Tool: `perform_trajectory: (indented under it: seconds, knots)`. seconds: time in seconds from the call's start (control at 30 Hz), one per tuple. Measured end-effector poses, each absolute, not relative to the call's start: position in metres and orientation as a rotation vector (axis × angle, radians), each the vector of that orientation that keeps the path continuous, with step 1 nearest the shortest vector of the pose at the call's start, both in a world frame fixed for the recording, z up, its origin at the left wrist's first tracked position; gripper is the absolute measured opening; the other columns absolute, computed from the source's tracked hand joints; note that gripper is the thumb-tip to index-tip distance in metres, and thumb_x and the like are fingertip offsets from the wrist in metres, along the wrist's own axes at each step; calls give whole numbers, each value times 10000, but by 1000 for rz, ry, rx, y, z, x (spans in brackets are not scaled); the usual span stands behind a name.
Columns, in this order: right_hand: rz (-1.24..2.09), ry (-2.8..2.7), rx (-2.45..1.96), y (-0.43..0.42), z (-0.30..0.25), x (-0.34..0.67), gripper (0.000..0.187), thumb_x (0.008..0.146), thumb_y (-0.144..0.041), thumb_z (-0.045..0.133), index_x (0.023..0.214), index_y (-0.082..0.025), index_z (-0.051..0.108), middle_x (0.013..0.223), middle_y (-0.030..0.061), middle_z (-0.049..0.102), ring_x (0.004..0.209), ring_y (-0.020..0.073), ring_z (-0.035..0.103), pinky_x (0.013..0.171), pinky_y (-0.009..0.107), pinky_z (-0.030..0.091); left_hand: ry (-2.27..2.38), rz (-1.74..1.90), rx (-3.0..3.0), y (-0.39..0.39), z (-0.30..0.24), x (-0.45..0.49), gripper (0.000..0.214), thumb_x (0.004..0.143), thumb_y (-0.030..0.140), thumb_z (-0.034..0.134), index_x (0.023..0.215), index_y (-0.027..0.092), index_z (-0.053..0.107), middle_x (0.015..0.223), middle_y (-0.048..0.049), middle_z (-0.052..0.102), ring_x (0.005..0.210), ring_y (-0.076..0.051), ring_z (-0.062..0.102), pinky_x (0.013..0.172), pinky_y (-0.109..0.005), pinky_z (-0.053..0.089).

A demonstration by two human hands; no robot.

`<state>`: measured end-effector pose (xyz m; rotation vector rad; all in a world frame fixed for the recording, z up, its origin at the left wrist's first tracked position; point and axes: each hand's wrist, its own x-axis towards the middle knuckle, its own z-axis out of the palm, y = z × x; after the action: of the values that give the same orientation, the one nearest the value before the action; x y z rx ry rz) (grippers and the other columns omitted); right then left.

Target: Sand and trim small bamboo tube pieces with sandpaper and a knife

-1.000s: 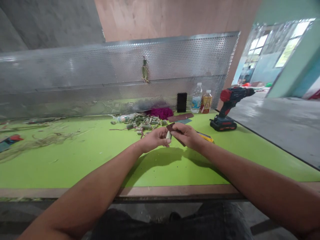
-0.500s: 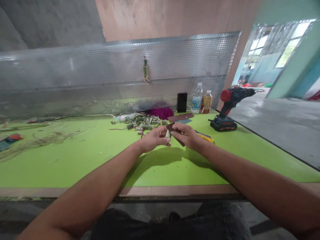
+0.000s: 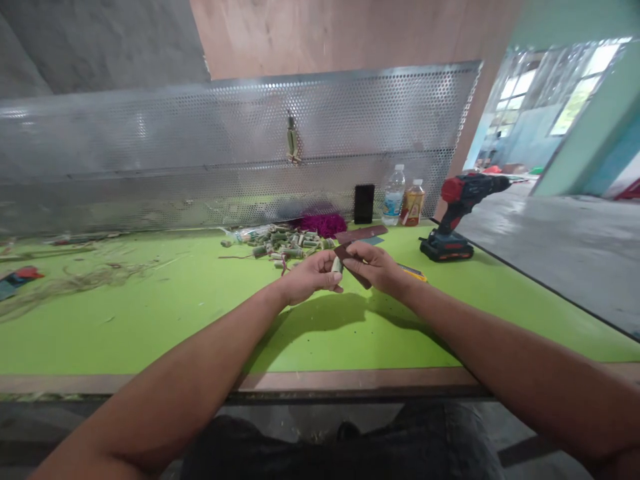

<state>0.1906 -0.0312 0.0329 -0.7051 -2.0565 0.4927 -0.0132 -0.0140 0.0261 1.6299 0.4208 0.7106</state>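
My left hand (image 3: 314, 274) is closed on a short pale-green bamboo piece (image 3: 337, 265), its end showing past the thumb. Pinched in my right hand (image 3: 371, 264) is a dark brown strip of sandpaper (image 3: 358, 273), which slants down beneath the fingers. The strip's edge lies against or very near the bamboo; exact contact is hard to make out. Both hands are raised a little above the green tabletop (image 3: 320, 340). Beyond them lies a pile of similar bamboo pieces (image 3: 280, 241). A yellow utility knife (image 3: 414, 273) is partly hidden behind my right hand.
A cordless drill (image 3: 453, 217) stands at the right. Along the back are a phone (image 3: 364, 204), a water bottle (image 3: 394, 195), an amber bottle (image 3: 413, 203) and purple string (image 3: 325, 225). A bamboo figure (image 3: 292, 139) hangs on the perforated panel (image 3: 210, 143). Loose fibres (image 3: 95, 280) lie left.
My right hand and the sandpaper have shifted slightly against the bamboo piece, leaving more of the bamboo in view. My left hand keeps nearly the same place.
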Motion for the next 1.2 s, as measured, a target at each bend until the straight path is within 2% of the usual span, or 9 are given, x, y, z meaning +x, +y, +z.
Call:
perform_trajectory:
  seconds: [0.4, 0.5, 0.73, 0.9, 1.03, 1.2]
  knots:
    - [505, -2113, -658, -32, 32, 190, 217, 927, -340, 562, 768, -194, 546, 742, -5, 508, 684, 125, 459, 612, 251, 363, 453, 734, 1643, -13, 26, -13, 397, 777, 303, 761, 1096, 168, 566, 932, -19, 562, 813, -107, 571, 812, -331, 559]
    - [458, -2083, -677, -31, 32, 190, 230, 926, -334, 559, 746, -193, 531, 730, -8, 497, 679, 123, 455, 606, 249, 362, 456, 742, 1616, -12, 25, -14, 387, 767, 301, 771, 1069, 163, 574, 871, 4, 551, 741, -82, 551, 806, -329, 557]
    - [632, -2006, -717, -35, 31, 189, 229, 927, -393, 561, 797, -205, 552, 691, -31, 490, 523, 90, 415, 474, 233, 339, 398, 758, 1582, -13, 25, -14, 382, 759, 289, 780, 1079, 174, 605, 816, 20, 549, 711, -75, 547, 833, -350, 556]
    - [606, -2021, -686, -36, 33, 189, 231, 923, -384, 570, 785, -199, 567, 719, -14, 516, 569, 98, 448, 503, 233, 364, 410, 761, 1607, -13, 26, -16, 486, 752, 318, 785, 1190, 200, 610, 1040, -62, 618, 935, -155, 606, 872, -363, 541]
    - [525, -1907, -747, -34, 34, 189, 205, 909, -380, 583, 808, -202, 573, 674, -23, 493, 573, 107, 440, 508, 237, 355, 436, 810, 1641, -9, 24, -17, 472, 774, 355, 763, 1208, 225, 630, 1233, -96, 600, 1076, -183, 589, 957, -365, 493]
    - [767, -1848, -715, -39, 29, 185, 217, 904, -410, 594, 837, -207, 556, 612, -49, 484, 520, 101, 453, 491, 237, 367, 368, 813, 1572, -7, 23, -14, 544, 743, 350, 791, 1240, 220, 613, 1247, -114, 615, 1092, -211, 606, 958, -370, 482]
